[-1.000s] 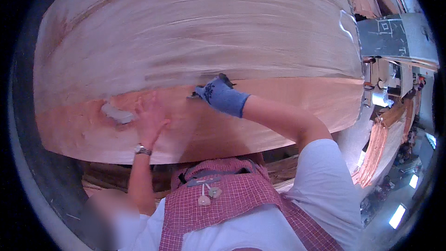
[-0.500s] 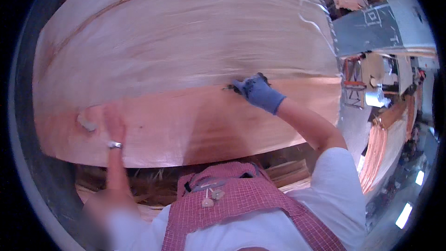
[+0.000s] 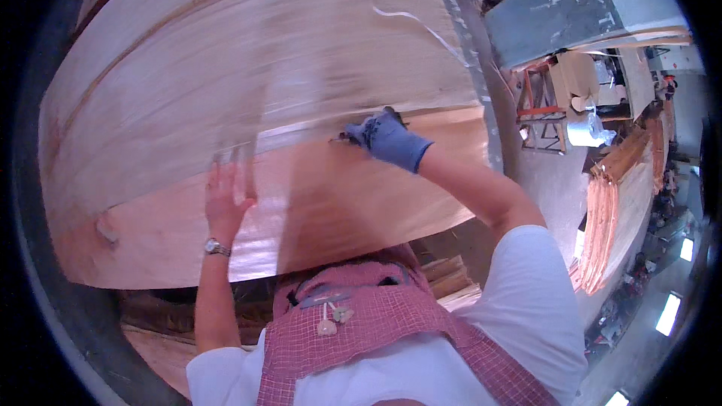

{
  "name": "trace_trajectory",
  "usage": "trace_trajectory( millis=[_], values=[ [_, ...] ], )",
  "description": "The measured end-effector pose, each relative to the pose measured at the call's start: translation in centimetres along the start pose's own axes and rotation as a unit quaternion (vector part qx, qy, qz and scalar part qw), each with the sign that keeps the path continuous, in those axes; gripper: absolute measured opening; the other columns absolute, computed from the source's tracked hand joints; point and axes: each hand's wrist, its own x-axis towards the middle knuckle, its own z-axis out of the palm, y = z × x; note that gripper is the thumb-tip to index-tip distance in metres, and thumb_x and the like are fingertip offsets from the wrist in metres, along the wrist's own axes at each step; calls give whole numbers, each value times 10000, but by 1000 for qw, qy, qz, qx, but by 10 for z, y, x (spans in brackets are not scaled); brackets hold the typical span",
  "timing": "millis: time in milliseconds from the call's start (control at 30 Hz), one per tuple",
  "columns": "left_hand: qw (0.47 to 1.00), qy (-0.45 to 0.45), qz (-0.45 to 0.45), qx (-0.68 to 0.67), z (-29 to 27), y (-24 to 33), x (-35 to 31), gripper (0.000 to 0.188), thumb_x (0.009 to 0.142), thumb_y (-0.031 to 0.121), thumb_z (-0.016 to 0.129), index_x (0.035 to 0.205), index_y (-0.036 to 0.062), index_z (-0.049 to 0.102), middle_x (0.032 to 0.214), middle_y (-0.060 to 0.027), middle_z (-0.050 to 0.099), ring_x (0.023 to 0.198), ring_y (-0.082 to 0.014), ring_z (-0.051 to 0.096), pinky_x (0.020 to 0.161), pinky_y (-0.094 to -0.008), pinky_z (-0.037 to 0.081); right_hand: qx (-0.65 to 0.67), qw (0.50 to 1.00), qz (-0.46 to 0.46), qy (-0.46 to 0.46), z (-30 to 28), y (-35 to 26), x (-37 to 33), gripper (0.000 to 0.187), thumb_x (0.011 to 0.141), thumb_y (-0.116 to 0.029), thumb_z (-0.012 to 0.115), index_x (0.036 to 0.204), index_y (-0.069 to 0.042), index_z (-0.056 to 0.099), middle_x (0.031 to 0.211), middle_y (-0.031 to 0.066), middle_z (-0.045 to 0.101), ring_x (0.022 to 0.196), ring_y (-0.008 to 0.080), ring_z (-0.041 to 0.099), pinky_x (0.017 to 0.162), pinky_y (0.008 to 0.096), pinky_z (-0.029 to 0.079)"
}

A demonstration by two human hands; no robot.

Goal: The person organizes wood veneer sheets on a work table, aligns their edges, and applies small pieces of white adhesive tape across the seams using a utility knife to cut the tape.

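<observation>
Reddish wood sheet [image 3: 361, 203] lies right in front of me, its near edge just beyond my checked apron [image 3: 361, 312]; its far side meets a broad pale wood sheet [image 3: 188, 83] along a long seam, though which of the two laps over the other I cannot tell; my bare left hand [image 3: 227, 199] is laid out open over the reddish one, fingers stretched away from me towards the seam and blurred at their tips, thumb out to the right; whether its whole palm touches, I cannot tell; a watch [image 3: 216, 246] sits on that wrist; my right hand [image 3: 387, 139], in a blue glove, is clamped on a small dark tool [image 3: 340, 137] whose tip pokes out leftward at the seam; the fist hides too much to tell its kind; a small pale scrap [image 3: 107, 229] lies on the reddish wood, well to the left of my hands; a white looping line [image 3: 410, 15] shows near the pale wood's right edge; off to my right stands a stack of sheets [image 3: 624, 195].
</observation>
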Motion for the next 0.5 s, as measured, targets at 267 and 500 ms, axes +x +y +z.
trace_trajectory(
  millis=[267, 500],
  values=[
    [1000, 13, 2, 20, -1, 3, -6, 978, 584, 199, 871, 1435, 206, 390, 1508, -146, 305, 1331, -348, 371, 1063, -435, 382, 30, 999, 22, 29, 26, 177, -119, 195, 908, -231, 496, 1084, -167, 552, 845, 119, 669, 751, 312, 670, 687, 482, 470],
    [999, 4, -5, 39, -2, 17, -1, 974, 584, 211, 871, 1434, 222, 396, 1501, -146, 315, 1329, -340, 374, 1069, -434, 377, 49, 995, 79, 32, 24, 275, -196, 216, 917, -240, 494, 1096, -155, 580, 852, 134, 675, 824, 342, 661, 711, 473, 500]
  ],
)
